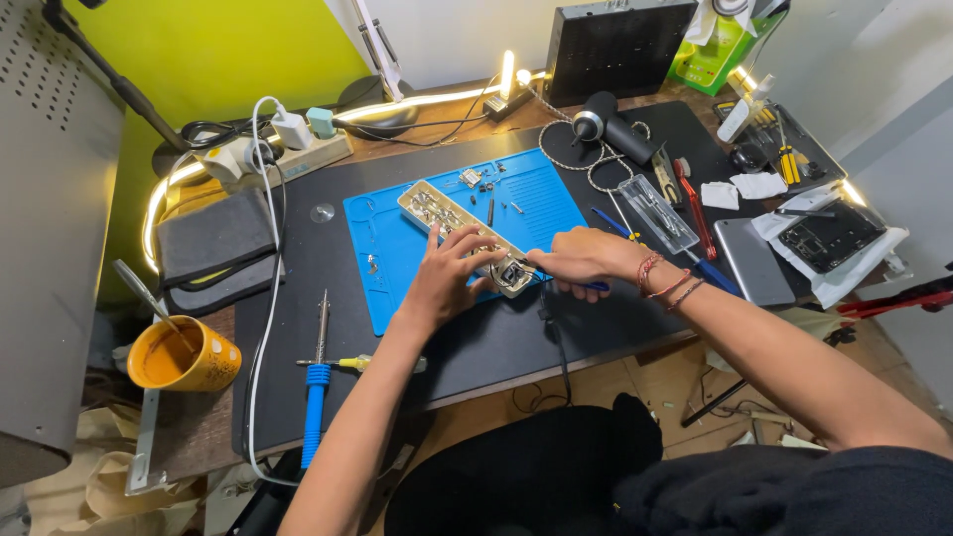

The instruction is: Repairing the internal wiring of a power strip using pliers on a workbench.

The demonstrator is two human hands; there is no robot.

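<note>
1. Work mat (397,243) – blue, matt, rubbery
2. Parts tray (437,213) – pale plastic, with shiny metal bits inside
3. Mug (184,355) – glossy yellow ceramic
4. Soldering iron (317,387) – metal shaft, ribbed blue plastic grip
5. Folded cloth (213,238) – grey, soft

A parts tray (467,230) lies on a mat (397,248); a mug (184,355) stands far left, a soldering iron (317,382) between them, a tablet (752,260) to the right.

Free room: bare black counter (496,342) in front of the blue mat (397,248). Obstacles: soldering iron (316,392) near-left, yellow mug (184,355) far-left, power strip (288,159) behind, screwdrivers (695,213) right.
</note>
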